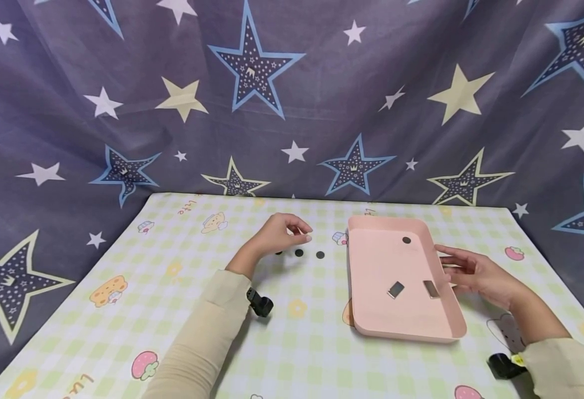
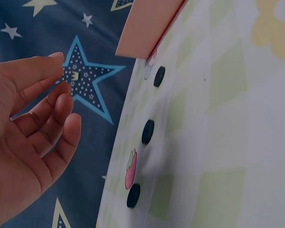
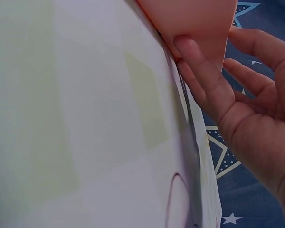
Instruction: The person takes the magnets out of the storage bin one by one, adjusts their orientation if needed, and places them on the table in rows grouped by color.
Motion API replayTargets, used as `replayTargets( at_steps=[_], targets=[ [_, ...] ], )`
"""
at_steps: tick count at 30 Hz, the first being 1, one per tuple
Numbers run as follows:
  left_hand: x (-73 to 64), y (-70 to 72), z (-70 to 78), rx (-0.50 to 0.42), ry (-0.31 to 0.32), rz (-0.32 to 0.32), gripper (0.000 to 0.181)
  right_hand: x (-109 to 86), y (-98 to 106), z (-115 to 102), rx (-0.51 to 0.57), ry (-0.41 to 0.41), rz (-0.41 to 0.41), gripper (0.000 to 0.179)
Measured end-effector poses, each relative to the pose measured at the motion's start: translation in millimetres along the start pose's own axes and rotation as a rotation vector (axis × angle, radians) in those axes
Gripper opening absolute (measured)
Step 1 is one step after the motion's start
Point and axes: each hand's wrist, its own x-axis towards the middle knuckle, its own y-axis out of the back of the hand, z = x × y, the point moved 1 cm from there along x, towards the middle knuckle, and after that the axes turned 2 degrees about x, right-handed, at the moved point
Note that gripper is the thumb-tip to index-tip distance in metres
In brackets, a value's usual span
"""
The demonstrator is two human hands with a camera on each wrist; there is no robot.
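My left hand point(image 1: 278, 234) is raised over the cloth, fingers loosely bent and holding nothing. Beneath and beside it lie three small black discs in a row: the right disc point(image 1: 320, 255), the middle disc point(image 1: 299, 252) and the left disc point(image 2: 133, 195), the last partly hidden by the hand in the head view. A shallow pink tray point(image 1: 381, 327) stands to the right. My right hand point(image 1: 481, 275) is at the tray's right side, fingertips against its outer wall. Inside the tray are one black disc point(image 1: 406, 240) and two small dark-faced rectangular pieces with shiny edges point(image 1: 395, 290).
A green-and-white checked cloth point(image 1: 187, 327) with printed cartoons covers the table. Behind it hangs a dark star-patterned curtain point(image 1: 311, 116). Small black cameras sit on both wrists, the left wrist camera point(image 1: 260, 303) and the right wrist camera point(image 1: 504, 367).
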Motion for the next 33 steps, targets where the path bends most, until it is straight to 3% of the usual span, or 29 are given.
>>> replayTargets(
  at_steps=[21, 33],
  targets=[
    [17.8, -22.6, 29.1, -0.108, -0.059, -0.024, 0.017, 0.6, 0.4, 1.1, -0.023, -0.021, 0.019, 0.061],
    [29.1, -36.7, 46.2, -0.146, -0.088, -0.063, 0.027, 0.6, -0.1, 1.2, -0.022, -0.013, 0.01, 0.061]
  ],
)
